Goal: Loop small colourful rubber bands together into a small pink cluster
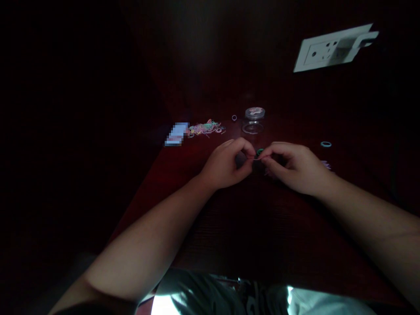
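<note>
Between my two hands runs a thin pink elastic band (257,159), pinched at both ends over the dark table. My left hand (228,164) closes thumb and forefinger on one end. The other end sits in the pinch of my right hand (295,166). Just behind the fingertips lies a small green band (260,152). Some purple bands (325,165) show partly behind my right hand, and more pinkish strands below its fingers are too dim to make out.
A heap of colourful bands (206,127) lies at the back left, beside a blurred phone-like rectangle (177,134). Behind my hands stands a clear round container (253,127) with a lid (255,112). A teal ring (326,144) rests at right; a wall socket (331,49) is above.
</note>
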A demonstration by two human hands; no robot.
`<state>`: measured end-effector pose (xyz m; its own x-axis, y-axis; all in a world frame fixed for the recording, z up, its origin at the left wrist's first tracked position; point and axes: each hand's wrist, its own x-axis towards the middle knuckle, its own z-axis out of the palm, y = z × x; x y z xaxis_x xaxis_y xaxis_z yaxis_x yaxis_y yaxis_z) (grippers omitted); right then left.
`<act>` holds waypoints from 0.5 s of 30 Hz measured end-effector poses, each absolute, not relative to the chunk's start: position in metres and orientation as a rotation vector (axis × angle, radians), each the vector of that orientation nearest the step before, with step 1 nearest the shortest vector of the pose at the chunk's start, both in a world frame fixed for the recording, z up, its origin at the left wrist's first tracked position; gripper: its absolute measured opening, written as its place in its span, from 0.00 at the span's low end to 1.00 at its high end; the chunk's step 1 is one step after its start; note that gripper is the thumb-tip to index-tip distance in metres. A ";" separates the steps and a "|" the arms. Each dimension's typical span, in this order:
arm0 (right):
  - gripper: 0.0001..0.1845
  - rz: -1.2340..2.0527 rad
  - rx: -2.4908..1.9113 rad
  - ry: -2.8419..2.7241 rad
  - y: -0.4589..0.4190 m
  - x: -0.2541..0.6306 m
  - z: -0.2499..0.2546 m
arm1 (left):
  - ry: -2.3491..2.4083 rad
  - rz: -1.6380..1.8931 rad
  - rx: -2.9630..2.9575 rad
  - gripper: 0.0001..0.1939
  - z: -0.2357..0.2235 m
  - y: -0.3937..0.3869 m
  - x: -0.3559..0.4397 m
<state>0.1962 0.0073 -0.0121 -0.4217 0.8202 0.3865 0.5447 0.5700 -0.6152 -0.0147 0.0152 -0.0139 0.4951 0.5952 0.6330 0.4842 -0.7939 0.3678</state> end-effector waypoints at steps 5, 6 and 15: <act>0.06 0.588 -1.049 -2.092 0.005 0.195 -0.011 | 0.938 1.169 2.607 0.05 -0.013 0.016 -0.014; 0.06 0.592 -1.039 -2.090 0.005 0.196 -0.010 | 0.945 1.159 2.618 0.05 -0.013 0.016 -0.014; 0.07 0.522 -1.037 -2.121 0.004 0.196 -0.010 | 0.933 1.172 2.654 0.06 -0.012 0.016 -0.013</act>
<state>0.1960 0.0045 -0.0098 -0.4274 0.8012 0.4188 0.5156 0.5965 -0.6150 -0.0132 0.0156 -0.0123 0.5180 0.5678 0.6397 0.4959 -0.8088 0.3163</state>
